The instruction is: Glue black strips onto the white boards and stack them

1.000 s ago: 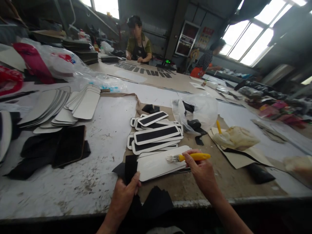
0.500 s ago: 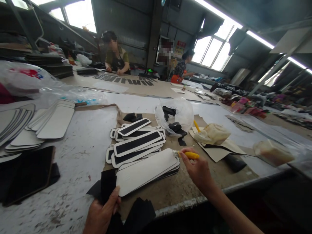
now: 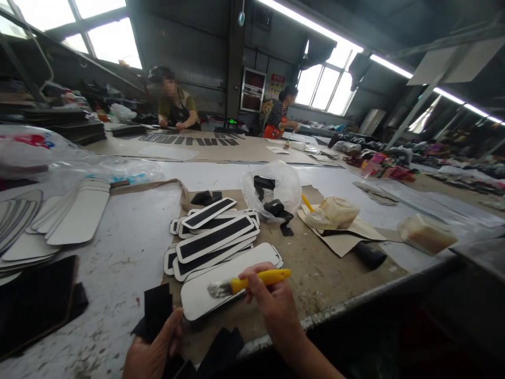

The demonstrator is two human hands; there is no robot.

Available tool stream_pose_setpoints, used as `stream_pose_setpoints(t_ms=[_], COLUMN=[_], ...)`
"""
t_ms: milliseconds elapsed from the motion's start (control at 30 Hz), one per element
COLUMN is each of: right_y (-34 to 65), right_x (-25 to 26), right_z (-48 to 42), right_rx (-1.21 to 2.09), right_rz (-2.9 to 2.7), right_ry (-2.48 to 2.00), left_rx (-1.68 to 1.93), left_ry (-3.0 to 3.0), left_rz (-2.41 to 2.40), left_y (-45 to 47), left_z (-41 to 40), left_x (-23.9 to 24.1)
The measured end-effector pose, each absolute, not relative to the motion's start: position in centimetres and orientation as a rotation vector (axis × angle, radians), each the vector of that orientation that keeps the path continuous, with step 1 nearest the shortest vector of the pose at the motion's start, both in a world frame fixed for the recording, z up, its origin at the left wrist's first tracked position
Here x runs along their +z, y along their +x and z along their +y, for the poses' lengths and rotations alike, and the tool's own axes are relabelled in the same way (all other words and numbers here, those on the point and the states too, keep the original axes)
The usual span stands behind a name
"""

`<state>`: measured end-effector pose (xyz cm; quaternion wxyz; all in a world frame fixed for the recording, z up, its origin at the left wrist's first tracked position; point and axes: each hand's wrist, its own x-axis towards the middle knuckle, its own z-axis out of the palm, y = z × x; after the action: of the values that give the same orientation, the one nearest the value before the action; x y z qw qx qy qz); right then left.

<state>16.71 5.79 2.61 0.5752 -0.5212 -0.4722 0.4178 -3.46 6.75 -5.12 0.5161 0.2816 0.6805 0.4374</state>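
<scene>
My right hand (image 3: 268, 295) grips a yellow-handled brush (image 3: 252, 281). Its pale, glue-smeared bristles rest on a long white panel (image 3: 236, 263) with rounded ends, which tops a small pile. At the panel's near left end, my left hand (image 3: 158, 342) is closed on black fabric pieces (image 3: 157, 308), its thumb close to the panel's corner; the fingers beneath are partly hidden. Just beyond lie several white-edged panels with black strips (image 3: 215, 239), loosely stacked. More black fabric (image 3: 223, 350) lies by the table's front edge.
A clear plastic bag (image 3: 292, 184) holds black strips. To its right sit a cloudy plastic container (image 3: 335, 210) with a yellow handle beside it and another block-like container (image 3: 426, 234). White panels (image 3: 81, 213) are stacked at left, near a dark flat sheet (image 3: 39, 300). Two people work beyond.
My right hand has drawn the brush from the panel's far right end toward its near left part. My left hand has shifted slightly off the panel's corner with the black fabric. The view has turned slightly.
</scene>
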Motion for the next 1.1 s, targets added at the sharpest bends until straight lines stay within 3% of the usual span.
stream_pose_setpoints(t_ms=[200,533,767,967,1100], right_y=[19.7,12.6,15.1,14.9,15.7], right_x=[4.7,2.4,0.7,-0.7,-0.2], right_z=[6.0,4.3,3.5,1.6,1.1], right_rx=[0.896,1.68,1.178,1.814,1.491], right_rz=[-1.173,-1.241,-1.325,-1.049,-0.979], right_ry=[-1.255,-1.137,-1.317,-1.222,-1.354], left_rx=[1.295,1.153,1.08,1.226,1.152], left_ry=[0.512,0.584,0.607,0.523,0.567], left_rz=[1.38,1.163,1.235,1.225,1.202], left_y=[-3.2,2.0,3.4,5.0,5.6], left_z=[3.9,-0.3,-2.1,-2.7,-3.6], left_x=[-1.3,0.6,-1.8,-2.1,-2.6])
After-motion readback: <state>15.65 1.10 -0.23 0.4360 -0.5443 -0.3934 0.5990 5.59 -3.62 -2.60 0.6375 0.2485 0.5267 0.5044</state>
